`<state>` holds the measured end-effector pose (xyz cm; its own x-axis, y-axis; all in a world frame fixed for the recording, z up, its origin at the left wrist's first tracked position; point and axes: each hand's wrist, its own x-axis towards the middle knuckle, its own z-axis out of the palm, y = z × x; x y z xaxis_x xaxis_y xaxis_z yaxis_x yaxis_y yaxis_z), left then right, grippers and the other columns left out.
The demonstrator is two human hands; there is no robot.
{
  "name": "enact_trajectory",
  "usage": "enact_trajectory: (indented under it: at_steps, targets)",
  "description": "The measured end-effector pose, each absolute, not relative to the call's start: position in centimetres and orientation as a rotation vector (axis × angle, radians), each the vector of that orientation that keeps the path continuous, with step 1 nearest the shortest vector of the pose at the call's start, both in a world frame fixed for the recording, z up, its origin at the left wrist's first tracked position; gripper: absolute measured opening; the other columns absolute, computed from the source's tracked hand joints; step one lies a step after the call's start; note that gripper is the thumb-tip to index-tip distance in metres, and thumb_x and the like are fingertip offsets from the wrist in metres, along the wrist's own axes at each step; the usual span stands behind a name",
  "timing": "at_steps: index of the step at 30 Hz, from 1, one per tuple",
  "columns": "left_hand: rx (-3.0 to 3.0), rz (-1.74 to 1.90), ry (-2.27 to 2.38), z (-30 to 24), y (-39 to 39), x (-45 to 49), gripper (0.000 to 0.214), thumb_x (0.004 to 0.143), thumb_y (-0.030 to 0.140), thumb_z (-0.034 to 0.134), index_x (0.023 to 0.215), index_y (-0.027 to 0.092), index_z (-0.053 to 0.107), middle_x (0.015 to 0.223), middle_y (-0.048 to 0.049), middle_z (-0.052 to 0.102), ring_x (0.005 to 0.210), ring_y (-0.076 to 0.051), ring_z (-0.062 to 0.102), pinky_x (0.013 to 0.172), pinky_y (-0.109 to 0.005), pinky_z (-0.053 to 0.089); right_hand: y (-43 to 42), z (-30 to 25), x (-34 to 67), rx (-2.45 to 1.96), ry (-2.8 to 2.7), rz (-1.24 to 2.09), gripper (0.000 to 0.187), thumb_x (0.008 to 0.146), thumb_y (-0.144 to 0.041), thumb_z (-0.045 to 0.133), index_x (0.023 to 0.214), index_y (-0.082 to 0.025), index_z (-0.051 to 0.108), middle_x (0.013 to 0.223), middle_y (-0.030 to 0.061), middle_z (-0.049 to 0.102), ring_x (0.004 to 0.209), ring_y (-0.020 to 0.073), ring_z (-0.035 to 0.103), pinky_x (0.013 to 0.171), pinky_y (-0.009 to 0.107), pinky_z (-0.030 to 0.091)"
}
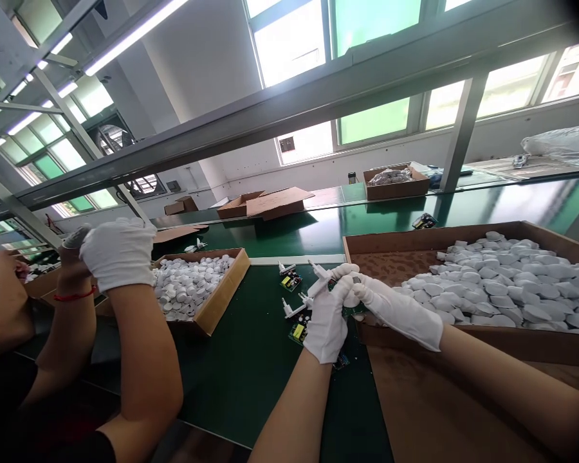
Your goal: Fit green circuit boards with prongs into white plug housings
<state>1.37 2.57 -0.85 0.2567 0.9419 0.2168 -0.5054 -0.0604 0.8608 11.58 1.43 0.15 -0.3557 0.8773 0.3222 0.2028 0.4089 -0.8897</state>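
- Green conveyor table, bearing small circuit boards
- Cardboard tray of white round caps, just right of the hands
- Gloved left hand, closed around a white pronged plug housing
- Gloved right hand, pressed close against the left, grip hidden

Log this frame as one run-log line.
Left hand: white plastic plug piece | right hand: round white casing | beside: casing-filled cardboard tray, circuit boards | co-worker's gloved hand

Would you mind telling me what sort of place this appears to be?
It looks like an electronics assembly line: a green conveyor belt, small circuit boards, and a cardboard tray of white plastic parts.
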Motion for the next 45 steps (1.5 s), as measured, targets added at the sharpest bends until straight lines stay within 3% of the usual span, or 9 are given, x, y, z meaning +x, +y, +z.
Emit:
enact_trajectory:
  at_steps: [6, 9, 12, 16, 20, 27, 34, 40, 45]
  targets:
    - [1.179, 1.351, 0.611, -0.5, 2.1, 0.6, 0.022, 0.075, 0.030, 0.052, 0.090, 0.015, 0.059, 0.092, -0.0062, 0.059, 0.091, -0.020, 0.053, 0.084, -0.031, 0.041, 0.6, 1.3, 11.4, -0.993, -1.730, 1.129, 0.047, 0.072, -0.064, 0.029, 0.071, -0.018, 0.039, 0.054, -0.0020, 0.045, 0.040, 0.0078, 0.038, 0.034, 0.021, 0.033]
    - [1.234, 1.411, 0.701, -0.8, 1.6, -0.3, 0.027, 0.065, 0.022, 0.062, 0.091, 0.018, 0.060, 0.097, -0.0043, 0.059, 0.105, -0.020, 0.045, 0.097, -0.027, 0.026, 0.5, 1.6, 11.2, -1.079, -1.705, 1.234, 0.041, 0.076, -0.058, 0.028, 0.077, -0.018, 0.038, 0.052, -0.0034, 0.046, 0.032, 0.0055, 0.033, 0.029, 0.019, 0.027]
    - [1.268, 1.492, 0.822, -0.8, 1.1, -1.0, 0.040, 0.054, 0.011, 0.068, 0.091, 0.021, 0.060, 0.102, -0.0020, 0.058, 0.111, -0.022, 0.039, 0.098, -0.026, 0.024, 0.6, 1.9, 11.0, -1.120, -1.809, 1.244, 0.023, 0.078, -0.039, 0.036, 0.070, -0.018, 0.039, 0.053, -0.0038, 0.046, 0.034, 0.0050, 0.035, 0.032, 0.018, 0.028]
    - [1.265, 1.426, 0.897, -0.4, 0.9, -1.0, 0.031, 0.059, 0.019, 0.066, 0.090, 0.020, 0.061, 0.095, -0.0034, 0.061, 0.103, -0.026, 0.046, 0.086, -0.030, 0.040, 1.0, 2.2, 10.7, -0.948, -1.944, 1.206, 0.019, 0.073, -0.016, 0.038, 0.055, -0.018, 0.035, 0.054, -0.0038, 0.042, 0.047, 0.0060, 0.037, 0.042, 0.018, 0.033]
    - [1.243, 1.367, 0.946, 0.0, 0.8, -0.8, 0.032, 0.063, 0.027, 0.064, 0.094, 0.020, 0.060, 0.082, -0.0044, 0.063, 0.090, -0.024, 0.053, 0.076, -0.026, 0.044, 1.0, 2.3, 10.8, -0.923, -2.007, 1.184, 0.017, 0.071, -0.011, 0.039, 0.056, -0.018, 0.036, 0.056, -0.0038, 0.042, 0.053, 0.0071, 0.040, 0.050, 0.019, 0.037]
    - [1.134, 1.329, 0.968, 0.7, 0.5, -0.7, 0.028, 0.070, 0.037, 0.057, 0.092, 0.020, 0.061, 0.071, -0.0039, 0.062, 0.085, -0.025, 0.055, 0.072, -0.029, 0.044, 0.5, 2.3, 11.3, -1.098, -1.964, 1.267, 0.017, 0.081, -0.031, 0.034, 0.073, -0.018, 0.041, 0.064, -0.0019, 0.048, 0.043, 0.0065, 0.038, 0.034, 0.018, 0.032]
    - [1.140, 1.327, 0.992, 0.3, 0.5, -0.7, 0.035, 0.068, 0.037, 0.059, 0.099, 0.021, 0.058, 0.077, -0.0047, 0.063, 0.085, -0.025, 0.055, 0.073, -0.029, 0.044, 0.1, 2.6, 11.1, -1.063, -2.065, 1.078, 0.022, 0.082, -0.028, 0.035, 0.064, -0.019, 0.042, 0.065, -0.0009, 0.046, 0.065, 0.0112, 0.043, 0.064, 0.023, 0.039]
    - [1.158, 1.324, 1.001, 0.6, 0.4, -0.7, 0.030, 0.070, 0.037, 0.056, 0.095, 0.021, 0.060, 0.077, -0.0048, 0.063, 0.094, -0.026, 0.052, 0.080, -0.031, 0.042, 0.4, 1.3, 11.6, -1.264, -1.857, 1.176, 0.030, 0.081, -0.045, 0.032, 0.076, -0.018, 0.044, 0.053, -0.0046, 0.042, 0.039, 0.0075, 0.036, 0.040, 0.022, 0.035]
    - [1.193, 1.361, 1.032, 0.0, 0.8, -0.7, 0.031, 0.065, 0.034, 0.063, 0.093, 0.021, 0.061, 0.083, -0.0042, 0.063, 0.102, -0.025, 0.047, 0.088, -0.028, 0.037, 0.4, 1.6, 11.3, -1.216, -1.825, 1.270, 0.032, 0.081, -0.047, 0.031, 0.075, -0.017, 0.043, 0.056, -0.0030, 0.051, 0.036, 0.0051, 0.038, 0.033, 0.017, 0.032]
